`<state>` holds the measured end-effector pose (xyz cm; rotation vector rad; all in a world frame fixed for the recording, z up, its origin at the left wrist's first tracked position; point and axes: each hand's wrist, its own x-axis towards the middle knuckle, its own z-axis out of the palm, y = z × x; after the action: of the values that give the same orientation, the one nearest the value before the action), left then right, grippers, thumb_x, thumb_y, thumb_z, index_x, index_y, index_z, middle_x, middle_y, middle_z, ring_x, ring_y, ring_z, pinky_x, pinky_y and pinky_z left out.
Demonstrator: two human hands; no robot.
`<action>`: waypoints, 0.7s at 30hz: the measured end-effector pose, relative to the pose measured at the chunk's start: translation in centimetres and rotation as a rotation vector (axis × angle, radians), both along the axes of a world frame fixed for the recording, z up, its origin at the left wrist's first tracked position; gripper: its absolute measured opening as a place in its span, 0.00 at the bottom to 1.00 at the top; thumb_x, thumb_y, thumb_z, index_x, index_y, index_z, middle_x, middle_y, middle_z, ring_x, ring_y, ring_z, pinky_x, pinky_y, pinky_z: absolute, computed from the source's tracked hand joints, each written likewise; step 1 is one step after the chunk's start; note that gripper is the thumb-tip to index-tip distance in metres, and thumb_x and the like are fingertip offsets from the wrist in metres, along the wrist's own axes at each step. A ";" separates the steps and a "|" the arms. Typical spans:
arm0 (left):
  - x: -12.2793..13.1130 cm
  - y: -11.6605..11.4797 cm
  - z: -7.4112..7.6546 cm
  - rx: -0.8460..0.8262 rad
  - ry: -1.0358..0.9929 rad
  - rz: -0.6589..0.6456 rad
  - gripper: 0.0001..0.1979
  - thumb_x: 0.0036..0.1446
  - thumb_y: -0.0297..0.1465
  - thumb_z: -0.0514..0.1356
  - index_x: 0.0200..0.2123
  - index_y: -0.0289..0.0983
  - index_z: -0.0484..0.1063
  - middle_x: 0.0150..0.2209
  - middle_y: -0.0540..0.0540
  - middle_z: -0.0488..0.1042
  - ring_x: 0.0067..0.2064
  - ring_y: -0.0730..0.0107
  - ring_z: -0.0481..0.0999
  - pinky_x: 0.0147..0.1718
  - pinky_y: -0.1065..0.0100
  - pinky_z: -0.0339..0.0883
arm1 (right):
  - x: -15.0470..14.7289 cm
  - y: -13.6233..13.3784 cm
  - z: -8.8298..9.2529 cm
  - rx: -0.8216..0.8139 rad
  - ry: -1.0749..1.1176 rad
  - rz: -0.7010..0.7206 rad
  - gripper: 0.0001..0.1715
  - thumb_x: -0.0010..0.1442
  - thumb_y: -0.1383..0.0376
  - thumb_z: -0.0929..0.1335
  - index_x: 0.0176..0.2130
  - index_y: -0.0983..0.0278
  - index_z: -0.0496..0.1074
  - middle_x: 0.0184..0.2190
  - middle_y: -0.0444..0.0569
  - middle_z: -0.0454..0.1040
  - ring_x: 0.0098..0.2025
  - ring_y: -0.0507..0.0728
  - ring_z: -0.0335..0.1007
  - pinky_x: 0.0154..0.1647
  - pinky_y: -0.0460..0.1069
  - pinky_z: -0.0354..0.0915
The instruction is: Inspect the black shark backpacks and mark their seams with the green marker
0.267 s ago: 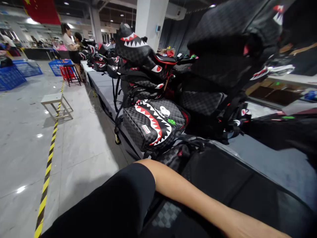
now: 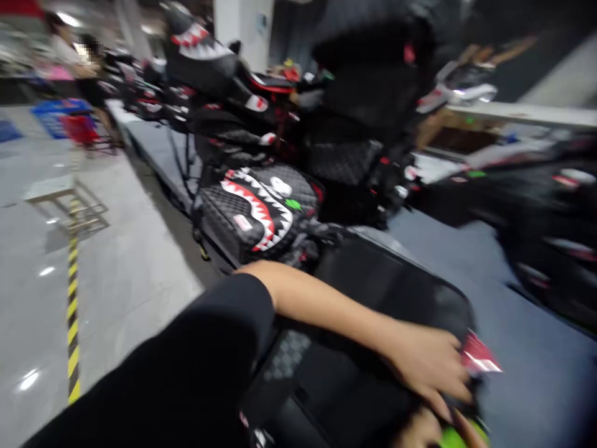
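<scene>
My left hand (image 2: 431,361) reaches across an open black backpack (image 2: 396,274) lying on the table, its fingers bent over the bag's right edge. Just past the fingertips, a shiny red piece (image 2: 480,356) sticks out at that edge; I cannot make out what it is. Low in the frame, my right hand (image 2: 422,429) shows only in part, blurred, close under the left one. Beside its fingers is a bright green patch (image 2: 459,437), of unclear kind. A checkered backpack (image 2: 261,211) with a shark-mouth print lies just beyond my left forearm.
More dark backpacks (image 2: 209,68) are piled along the long grey table (image 2: 504,323), with others at the right. A small stool (image 2: 51,188) stands on the floor by yellow-black tape (image 2: 73,311). People (image 2: 84,62) are at the far left, near blue crates (image 2: 51,118).
The view has swung to the right and down, bringing both hands, the red piece and the green patch into the picture. The piled bags appear further left, and the picture is more blurred.
</scene>
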<state>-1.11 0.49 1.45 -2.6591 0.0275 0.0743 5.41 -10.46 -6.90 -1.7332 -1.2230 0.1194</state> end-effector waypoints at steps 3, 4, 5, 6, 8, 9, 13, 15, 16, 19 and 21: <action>-1.2 2.4 1.5 -0.207 -0.085 -0.022 0.29 0.67 0.50 0.48 0.40 0.39 0.83 0.41 0.35 0.80 0.49 0.52 0.75 0.46 0.51 0.61 | -0.3 -5.5 -1.3 -0.024 -0.018 -0.244 0.29 0.61 0.51 0.64 0.53 0.67 0.72 0.49 0.66 0.75 0.54 0.74 0.72 0.56 0.69 0.66; -1.3 3.8 1.9 -0.189 -0.108 0.031 0.30 0.66 0.53 0.48 0.38 0.37 0.83 0.40 0.36 0.80 0.50 0.51 0.74 0.51 0.50 0.60 | -0.6 -6.1 -1.6 -0.030 -0.012 -0.255 0.29 0.62 0.52 0.64 0.53 0.69 0.72 0.49 0.66 0.76 0.54 0.72 0.73 0.57 0.67 0.66; -1.2 5.3 2.1 -0.155 -0.140 0.064 0.31 0.66 0.53 0.49 0.38 0.36 0.83 0.41 0.36 0.80 0.52 0.50 0.72 0.56 0.49 0.58 | -0.7 -6.3 -1.9 -0.033 -0.017 -0.259 0.28 0.63 0.53 0.63 0.53 0.69 0.72 0.50 0.65 0.76 0.54 0.70 0.73 0.57 0.65 0.66; -1.0 6.7 2.3 -0.102 -0.181 0.088 0.31 0.65 0.53 0.50 0.37 0.36 0.83 0.43 0.37 0.79 0.53 0.49 0.71 0.60 0.47 0.54 | -0.7 -6.2 -2.2 -0.032 -0.018 -0.267 0.26 0.63 0.54 0.64 0.52 0.69 0.72 0.50 0.64 0.76 0.54 0.69 0.73 0.57 0.63 0.67; -0.6 8.5 2.5 -0.027 -0.270 0.086 0.29 0.65 0.53 0.51 0.35 0.37 0.82 0.45 0.39 0.78 0.57 0.47 0.68 0.64 0.44 0.48 | -0.4 -5.8 -2.5 -0.014 0.017 -0.285 0.25 0.63 0.56 0.65 0.54 0.67 0.70 0.51 0.63 0.76 0.55 0.66 0.73 0.58 0.62 0.67; -0.6 8.7 2.5 -0.017 -0.286 0.075 0.29 0.64 0.53 0.52 0.33 0.38 0.82 0.45 0.40 0.78 0.58 0.47 0.68 0.65 0.44 0.48 | -0.3 -5.7 -2.6 0.003 0.054 -0.295 0.24 0.63 0.56 0.66 0.54 0.66 0.69 0.52 0.61 0.76 0.55 0.65 0.73 0.57 0.61 0.67; -1.6 5.8 1.7 -0.127 -0.266 0.011 0.28 0.62 0.55 0.54 0.37 0.38 0.81 0.42 0.42 0.78 0.52 0.51 0.72 0.61 0.46 0.57 | -0.3 -5.9 -1.6 0.157 0.279 -0.307 0.20 0.64 0.58 0.68 0.53 0.63 0.66 0.48 0.56 0.78 0.52 0.60 0.76 0.57 0.59 0.69; -1.9 3.4 0.9 -0.214 -0.248 0.037 0.27 0.60 0.55 0.58 0.39 0.37 0.80 0.39 0.42 0.78 0.49 0.52 0.73 0.60 0.44 0.59 | -0.3 -5.9 -0.5 0.269 0.426 -0.292 0.18 0.64 0.58 0.69 0.50 0.62 0.65 0.41 0.51 0.80 0.44 0.58 0.80 0.51 0.57 0.72; -1.8 2.4 0.5 -0.251 -0.243 0.061 0.26 0.59 0.54 0.60 0.39 0.36 0.80 0.39 0.42 0.78 0.48 0.52 0.73 0.60 0.43 0.58 | -0.2 -5.7 0.1 0.313 0.500 -0.277 0.18 0.64 0.57 0.69 0.49 0.61 0.64 0.37 0.48 0.80 0.38 0.56 0.80 0.45 0.55 0.74; -1.6 0.4 -1.0 -0.316 -0.263 0.102 0.19 0.57 0.46 0.65 0.39 0.36 0.79 0.39 0.42 0.78 0.49 0.52 0.73 0.63 0.40 0.55 | 0.5 -5.1 1.6 0.333 0.665 -0.220 0.20 0.63 0.50 0.68 0.45 0.61 0.65 0.24 0.40 0.76 0.22 0.53 0.74 0.25 0.48 0.70; -1.7 0.1 -2.0 -0.353 -0.309 0.070 0.16 0.57 0.43 0.65 0.39 0.35 0.78 0.40 0.43 0.78 0.51 0.53 0.73 0.65 0.40 0.53 | 1.0 -4.7 2.1 0.296 0.704 -0.201 0.23 0.63 0.46 0.68 0.42 0.62 0.66 0.19 0.38 0.73 0.17 0.52 0.69 0.20 0.46 0.65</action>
<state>-2.85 0.62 -0.58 -2.9910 -0.1677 -0.3501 6.40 -15.17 -4.83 -1.3649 -0.5161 0.3733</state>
